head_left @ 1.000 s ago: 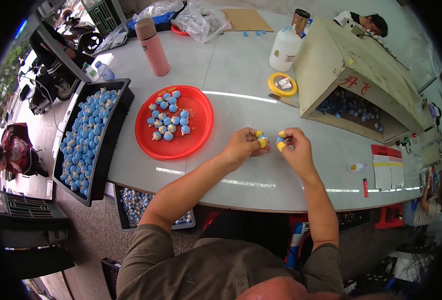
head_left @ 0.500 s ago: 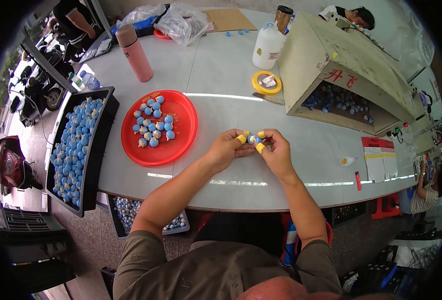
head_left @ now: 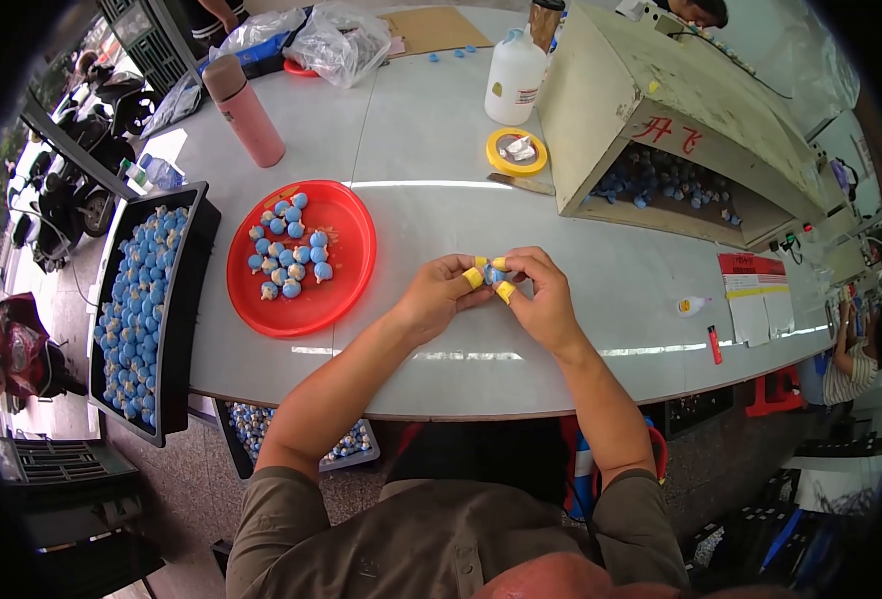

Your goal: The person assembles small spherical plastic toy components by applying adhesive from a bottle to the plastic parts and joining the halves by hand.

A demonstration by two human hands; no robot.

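Between my two hands, above the grey table (head_left: 416,384), is a small blue-and-beige round figurine piece (head_left: 495,275). My left hand (head_left: 439,298) pinches it from the left with yellow-taped fingertips. From the right, my right hand (head_left: 544,307) grips the same piece, its thumb and finger also taped yellow. Fingers cover most of the piece, so its details are hidden. Left of my hands, a round red tray (head_left: 353,285) carries several similar blue-and-beige pieces (head_left: 291,257). Farther left, a black crate (head_left: 183,299) is heaped with more of them.
A pink bottle (head_left: 246,112), a white plastic bottle (head_left: 514,80) and a yellow tape roll (head_left: 517,153) stand at the back. The beige metal box (head_left: 601,110) at right holds blue pieces. A red lighter (head_left: 715,345) and small glue bottle (head_left: 693,305) lie right. Another crate (head_left: 361,444) sits below the edge.
The camera view has shifted slightly, so the table things sit a little more to the left. Both hands still hold the piece, which looks turned between the fingers.
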